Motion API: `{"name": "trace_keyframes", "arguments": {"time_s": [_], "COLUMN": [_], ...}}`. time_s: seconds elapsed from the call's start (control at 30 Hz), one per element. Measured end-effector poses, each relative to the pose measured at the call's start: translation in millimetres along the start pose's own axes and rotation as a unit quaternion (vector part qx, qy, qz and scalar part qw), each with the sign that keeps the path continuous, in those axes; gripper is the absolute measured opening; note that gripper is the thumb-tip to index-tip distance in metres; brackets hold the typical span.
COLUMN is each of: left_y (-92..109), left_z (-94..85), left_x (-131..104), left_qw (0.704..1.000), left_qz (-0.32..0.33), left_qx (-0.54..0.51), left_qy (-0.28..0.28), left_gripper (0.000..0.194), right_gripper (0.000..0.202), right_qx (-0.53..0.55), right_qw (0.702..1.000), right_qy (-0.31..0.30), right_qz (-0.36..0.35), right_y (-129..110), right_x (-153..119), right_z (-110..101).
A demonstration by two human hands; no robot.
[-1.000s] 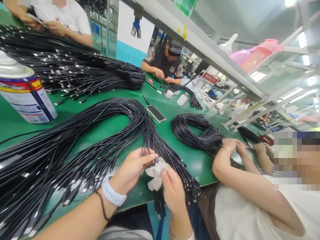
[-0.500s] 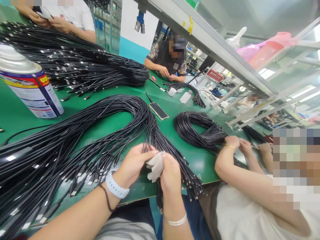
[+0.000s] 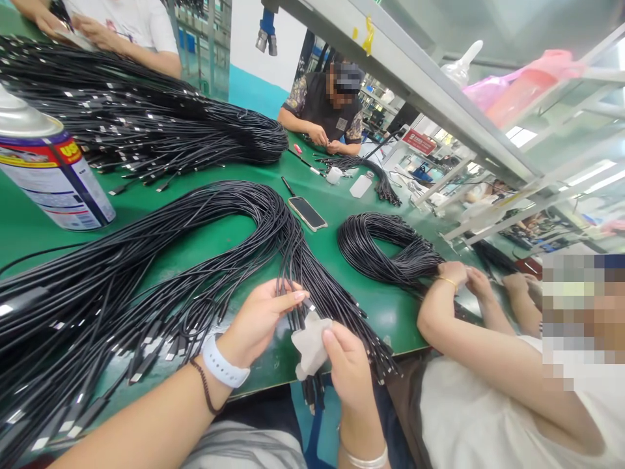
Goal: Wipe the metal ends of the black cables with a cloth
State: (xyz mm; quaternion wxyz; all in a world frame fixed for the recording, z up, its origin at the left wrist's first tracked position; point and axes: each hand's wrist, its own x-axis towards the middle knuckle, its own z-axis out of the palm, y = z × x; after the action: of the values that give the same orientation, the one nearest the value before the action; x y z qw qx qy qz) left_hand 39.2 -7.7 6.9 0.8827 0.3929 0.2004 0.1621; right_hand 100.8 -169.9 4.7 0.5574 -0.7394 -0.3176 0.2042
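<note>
The thumb and forefinger of the left hand (image 3: pixel 261 319) pinch the end of one black cable, and its cable plug (image 3: pixel 310 303) points past the fingertips with its metal tip bare, a little below and right of the frame's middle. The thumb and forefinger of the right hand (image 3: pixel 349 361) are pressed together on the edge of a crumpled white cloth (image 3: pixel 311 345), which hangs open just below the plug; whether its upper edge touches the metal cannot be told. Half a second ago the cloth was bunched up against the left fingertips and hid the plug; the right hand has since dropped down and to the right, so for the work in hand the plug is now uncovered. Further cable ends (image 3: pixel 310 394) hang beneath the cloth at the table edge. Around the hands, a looped cable bundle (image 3: pixel 244 208) arches over the green tabletop (image 3: pixel 322 254), its plugs fanned across the lower left and down to the right. Beyond it lie a phone (image 3: pixel 306 213) and, right of centre, a cable coil (image 3: pixel 361 260) near a co-worker's hand (image 3: pixel 452 273). A spray can (image 3: pixel 53 176) stands at the left edge, before a large cable heap (image 3: pixel 161 124) in the upper left.
</note>
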Motion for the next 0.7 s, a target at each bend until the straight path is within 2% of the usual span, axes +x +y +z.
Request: {"name": "trace_keyframes", "arguments": {"time_s": [0.3, 0.47, 0.7], "left_y": [-0.7, -0.9, -3.1], "left_z": [-0.3, 0.2, -1.2], "left_x": [-1.2, -1.8, -1.3], "left_qw": [1.0, 1.0, 1.0], "left_qz": [-0.003, 0.0, 0.01], "left_qx": [-0.002, 0.003, 0.005], "left_qy": [0.001, -0.008, 0.0], "left_gripper": [0.019, 0.018, 0.022], "right_gripper": [0.035, 0.034, 0.035], "right_qx": [-0.068, -0.055, -0.045], "right_qw": [0.998, 0.998, 0.999], "right_qy": [0.009, 0.025, 0.014], "right_qz": [-0.012, -0.006, 0.002], "right_y": [-2.7, -1.5, 1.2], "right_x": [9.3, 8.0, 7.7], "right_z": [14.2, 12.0, 9.0]}}
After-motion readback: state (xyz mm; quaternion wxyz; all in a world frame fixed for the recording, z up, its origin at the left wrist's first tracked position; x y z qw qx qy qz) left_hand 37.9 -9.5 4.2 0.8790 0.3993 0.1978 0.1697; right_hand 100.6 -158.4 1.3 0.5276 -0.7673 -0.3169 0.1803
